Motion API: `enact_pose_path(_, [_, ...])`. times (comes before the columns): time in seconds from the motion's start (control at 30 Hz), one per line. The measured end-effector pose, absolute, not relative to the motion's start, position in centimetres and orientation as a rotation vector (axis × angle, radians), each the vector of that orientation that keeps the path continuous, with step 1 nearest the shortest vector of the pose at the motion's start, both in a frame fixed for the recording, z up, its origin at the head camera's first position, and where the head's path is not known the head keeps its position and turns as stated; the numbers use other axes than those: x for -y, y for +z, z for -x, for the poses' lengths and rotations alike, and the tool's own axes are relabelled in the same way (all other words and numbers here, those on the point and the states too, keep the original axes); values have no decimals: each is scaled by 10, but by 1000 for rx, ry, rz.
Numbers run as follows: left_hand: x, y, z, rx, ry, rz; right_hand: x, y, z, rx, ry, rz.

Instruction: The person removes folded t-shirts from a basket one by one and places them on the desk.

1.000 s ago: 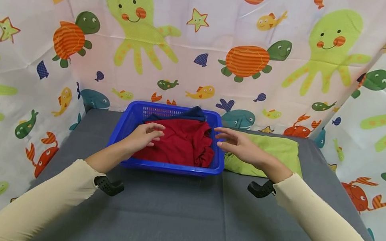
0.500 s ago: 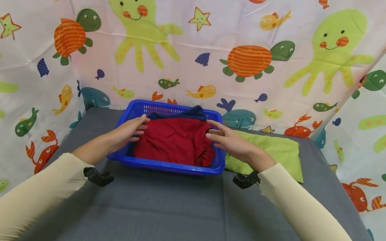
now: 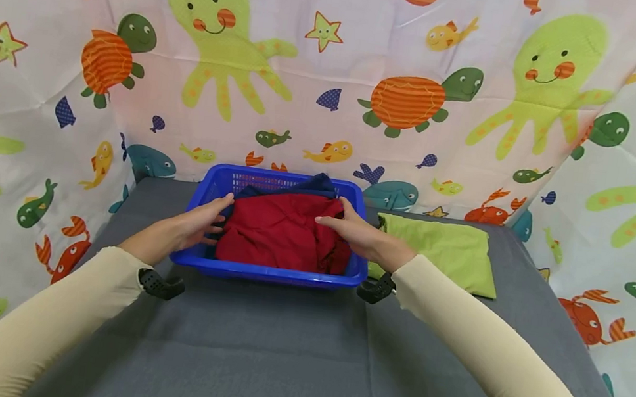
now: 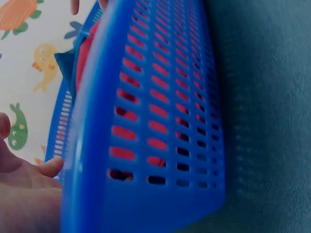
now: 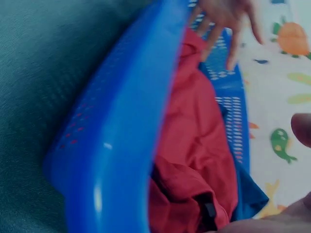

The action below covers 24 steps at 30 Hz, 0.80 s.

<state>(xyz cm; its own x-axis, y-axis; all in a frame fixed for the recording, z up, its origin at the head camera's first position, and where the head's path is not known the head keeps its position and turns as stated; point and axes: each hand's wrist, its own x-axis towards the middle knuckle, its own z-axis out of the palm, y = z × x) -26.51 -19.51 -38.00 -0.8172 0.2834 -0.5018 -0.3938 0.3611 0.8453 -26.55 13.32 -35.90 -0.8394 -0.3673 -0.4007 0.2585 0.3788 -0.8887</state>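
Observation:
A crumpled red garment (image 3: 272, 229) lies in a blue plastic basket (image 3: 284, 276), over a dark blue cloth (image 3: 316, 185) that shows along the back. My left hand (image 3: 195, 226) reaches over the basket's left rim, its spread fingers dipping in beside the red garment; in the right wrist view those left fingers (image 5: 233, 43) are straight. Over the right rim comes my right hand (image 3: 358, 233), thumb above the garment's right side and the other fingers partly hidden. Neither hand plainly grips the fabric.
A folded lime-green cloth (image 3: 443, 250) lies right of the basket on the grey-covered table (image 3: 275, 352). White curtains with printed sea animals (image 3: 407, 103) enclose the back and both sides. Each wrist wears a black camera strap.
My right hand has moved left, over the rim to the red garment's right side. My left hand first drew back leftward, then lowered beside the garment's left side. The basket stays put.

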Motion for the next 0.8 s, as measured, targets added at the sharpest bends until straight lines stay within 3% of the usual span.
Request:
enact_pose_path(0.43, [202,-385,266,-1958,1549,91,-123,-379,273,-1990,-1559,-118])
enact_pose_path(0.8, [201,-394,264,-1952,1512,39,-121,-387,269,-2048,-1556,-43])
